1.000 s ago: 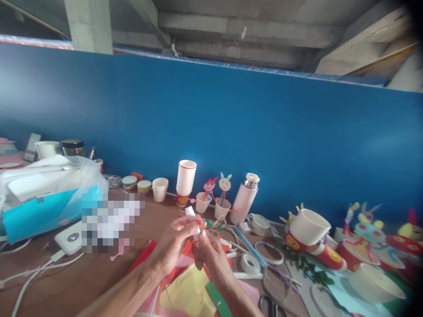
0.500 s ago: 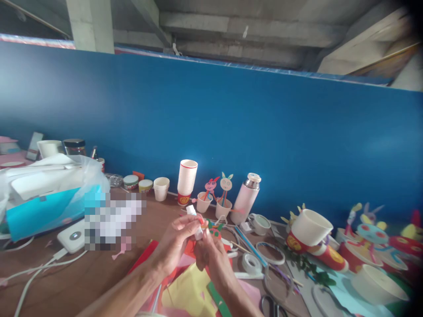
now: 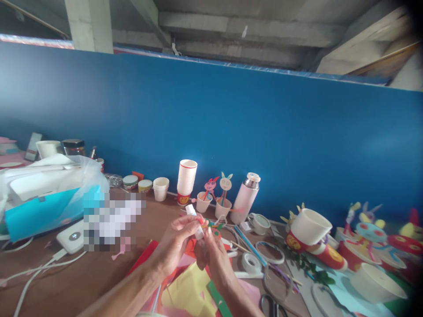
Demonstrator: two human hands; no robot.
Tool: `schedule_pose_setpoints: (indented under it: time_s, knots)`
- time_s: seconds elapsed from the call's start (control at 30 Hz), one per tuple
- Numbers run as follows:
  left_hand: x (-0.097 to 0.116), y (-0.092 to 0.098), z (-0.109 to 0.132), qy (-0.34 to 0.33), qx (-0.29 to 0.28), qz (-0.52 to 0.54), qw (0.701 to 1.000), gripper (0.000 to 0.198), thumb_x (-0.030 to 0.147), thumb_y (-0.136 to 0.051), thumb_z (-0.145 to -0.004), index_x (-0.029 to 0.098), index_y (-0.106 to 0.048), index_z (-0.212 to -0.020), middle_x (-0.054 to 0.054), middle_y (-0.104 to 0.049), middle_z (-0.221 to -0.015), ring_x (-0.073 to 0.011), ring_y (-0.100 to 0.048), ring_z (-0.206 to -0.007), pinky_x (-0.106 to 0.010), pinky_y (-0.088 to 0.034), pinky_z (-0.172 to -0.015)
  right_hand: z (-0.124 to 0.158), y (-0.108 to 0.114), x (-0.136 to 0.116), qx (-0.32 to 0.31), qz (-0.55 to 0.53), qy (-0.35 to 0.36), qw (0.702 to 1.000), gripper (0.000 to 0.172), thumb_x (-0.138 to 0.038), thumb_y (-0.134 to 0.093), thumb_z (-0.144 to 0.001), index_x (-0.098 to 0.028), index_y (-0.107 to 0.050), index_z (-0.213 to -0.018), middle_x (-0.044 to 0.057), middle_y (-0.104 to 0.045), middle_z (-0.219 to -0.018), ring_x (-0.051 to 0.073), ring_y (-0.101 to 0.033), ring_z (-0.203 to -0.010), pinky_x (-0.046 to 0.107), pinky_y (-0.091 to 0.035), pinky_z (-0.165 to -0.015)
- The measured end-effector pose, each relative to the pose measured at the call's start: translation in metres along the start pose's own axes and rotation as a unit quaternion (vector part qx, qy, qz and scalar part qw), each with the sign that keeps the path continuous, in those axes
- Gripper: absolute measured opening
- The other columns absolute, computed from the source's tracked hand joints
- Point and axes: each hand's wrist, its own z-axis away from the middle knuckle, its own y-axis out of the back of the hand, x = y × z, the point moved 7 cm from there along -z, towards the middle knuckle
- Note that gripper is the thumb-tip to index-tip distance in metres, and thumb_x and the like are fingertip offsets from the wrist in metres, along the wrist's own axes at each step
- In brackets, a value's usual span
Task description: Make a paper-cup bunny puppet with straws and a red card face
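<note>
So the person has both hands up over the middle of a pretty cluttered brown table [image 3: 158, 222]. The left hand [image 3: 175, 240] has its thumb and fingers closed around a small white tube [image 3: 191, 210], which tilts with its top end poking out above the fingers. There's a little red piece [image 3: 201, 219] right at those fingertips too. The right hand [image 3: 213, 253] is curled up, thumb tip right by the tube's lower end; can't really tell if it's gripping anything, the fingers hide it.

Just past the right hand there's a green cutout [image 3: 217, 227], partly covered. Under the hands it's paper everywhere: a crumpled yellow sheet [image 3: 188, 288], a green strip [image 3: 220, 300], some red paper [image 3: 143, 255]. A white tape roll [image 3: 243, 264] lies off to the right, black scissors [image 3: 275, 306] nearer the person. Along the blue partition [image 3: 211, 119] stand a stack of paper cups [image 3: 187, 178], two cups with paper bunny-ish figures [image 3: 225, 182], and a leaning pale pink thermos [image 3: 243, 202].
</note>
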Motion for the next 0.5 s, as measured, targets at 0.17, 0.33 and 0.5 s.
schedule_pose_setpoints:
  time_s: [0.17, 0.33, 0.5]
  knots:
    - [0.0, 0.001, -0.001, -0.006, 0.01, 0.002, 1.0, 0.011, 0.022, -0.067, -0.069, 0.013, -0.067, -0.076, -0.005, -0.066, -0.079, -0.0124, -0.058, -0.072, -0.02, -0.043, -0.065, 0.0, -0.001, -0.009, -0.012, 0.009, 0.032, 0.999, 0.036, -0.048, -0.054, -0.078, -0.015, -0.048, -0.066, -0.008, -0.038, -0.044, 0.004, -0.027, -0.037, 0.018, -0.021, -0.038]
    - [-0.001, -0.001, -0.002, -0.009, -0.009, -0.004, 1.0, 0.013, 0.023, -0.065, -0.071, 0.013, -0.066, -0.078, -0.005, -0.066, -0.078, -0.0082, -0.053, -0.055, -0.02, -0.04, -0.054, 0.001, -0.003, 0.008, -0.021, -0.063, -0.057, 0.996, 0.05, -0.058, -0.034, -0.083, -0.015, -0.048, -0.06, -0.006, -0.036, -0.041, 0.005, -0.028, -0.033, 0.02, -0.019, -0.035]
    - [-0.004, 0.006, -0.003, 0.007, 0.027, 0.0, 1.0, 0.013, 0.022, -0.067, -0.069, 0.013, -0.065, -0.077, -0.006, -0.067, -0.077, -0.014, -0.059, -0.069, -0.022, -0.044, -0.061, -0.002, 0.003, -0.001, 0.004, 0.026, 0.016, 1.0, 0.041, -0.053, -0.05, -0.078, -0.014, -0.05, -0.066, -0.007, -0.039, -0.043, 0.004, -0.03, -0.036, 0.018, -0.021, -0.037]
